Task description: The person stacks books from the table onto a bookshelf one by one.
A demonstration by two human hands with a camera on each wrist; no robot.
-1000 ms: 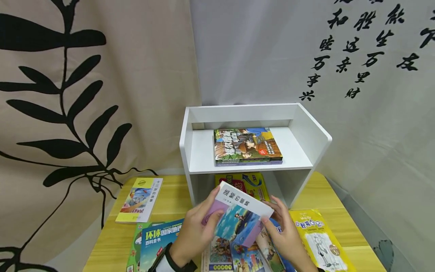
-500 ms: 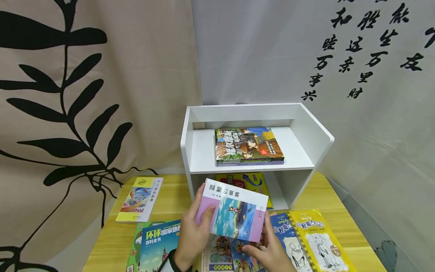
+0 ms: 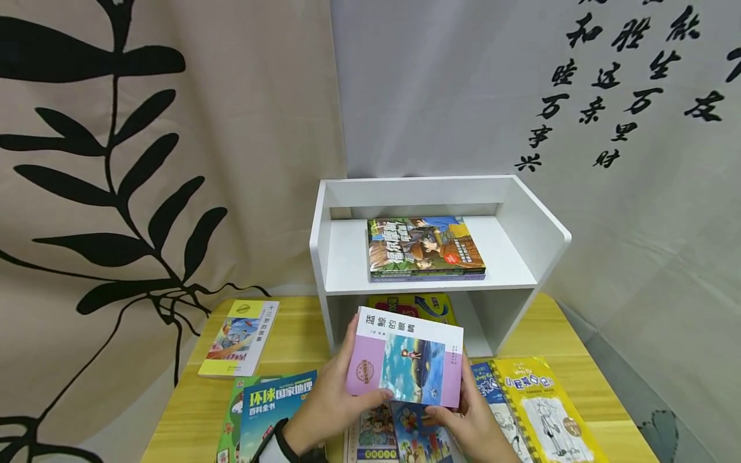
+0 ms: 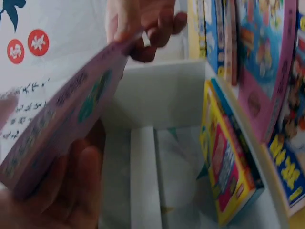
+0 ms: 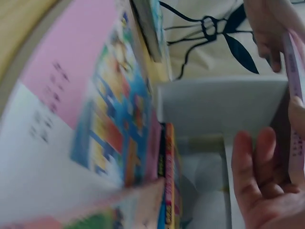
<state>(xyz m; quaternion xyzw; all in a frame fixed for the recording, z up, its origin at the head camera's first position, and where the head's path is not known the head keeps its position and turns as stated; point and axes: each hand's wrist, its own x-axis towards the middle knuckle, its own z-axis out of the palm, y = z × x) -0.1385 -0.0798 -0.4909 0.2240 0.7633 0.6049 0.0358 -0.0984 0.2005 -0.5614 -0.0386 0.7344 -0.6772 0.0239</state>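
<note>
A lilac-and-white paperback book (image 3: 370, 350) with a sea picture on its cover is held in front of the white shelf. My left hand (image 3: 332, 402) grips its left side, thumb on the front cover near the lower edge. At the lower right corner, my right hand (image 3: 477, 418) pinches it with the thumb in front and fingers behind. The left wrist view has the book (image 4: 76, 102) seen along its spine, between my left hand (image 4: 71, 191) and my right hand (image 4: 143, 28). On the right wrist view's right side, the book's edge (image 5: 294, 71) shows between both hands.
The white shelf (image 3: 434, 287) carries stacked comic books (image 3: 425, 247) on top and a yellow book (image 3: 431, 307) below. Left on the wooden table (image 3: 179, 411) lie a yellow-and-white book (image 3: 240, 337) and a blue book (image 3: 274, 405). A yellow spiral-bound book (image 3: 547, 411) lies right.
The book has turned from a slant to nearly level, its cover facing the head camera. My right hand has shifted from its right edge to the lower right corner; my left thumb slid lower.
</note>
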